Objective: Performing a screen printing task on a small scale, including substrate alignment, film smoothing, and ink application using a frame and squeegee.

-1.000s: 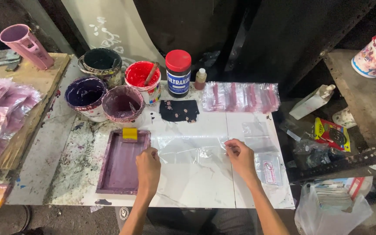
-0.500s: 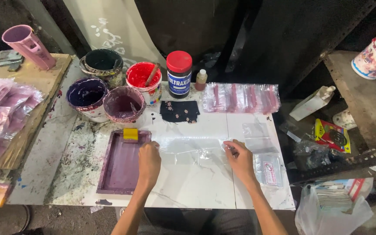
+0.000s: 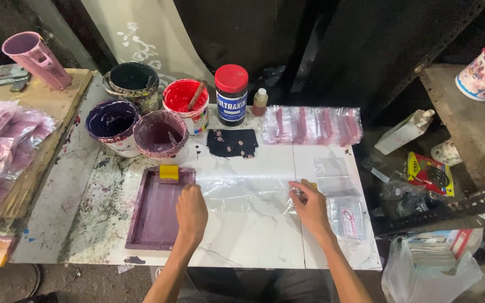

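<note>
A clear plastic bag [image 3: 242, 188] lies flat on the white marble tile [image 3: 254, 241]. My left hand [image 3: 191, 213] presses down on the bag's left edge, right beside a purple-stained tray [image 3: 151, 224] that has a yellow block [image 3: 169, 171] at its far end. My right hand [image 3: 311, 209] pinches the bag's right edge with fingers and thumb. Small clear bags [image 3: 346, 216] lie just right of that hand.
Paint buckets stand at the back left: dark green [image 3: 133, 78], red with a stick [image 3: 185, 101], and two purple [image 3: 110, 120] [image 3: 158, 134]. A red-lidded jar [image 3: 231, 92], a dark cloth [image 3: 231, 143], a row of pink-striped bags [image 3: 312, 124] and a pink bag stack [image 3: 1, 151] surround the tile.
Both hands stay on the bag's two edges, shifting only slightly. The bag looks a little flatter and more stretched between them.
</note>
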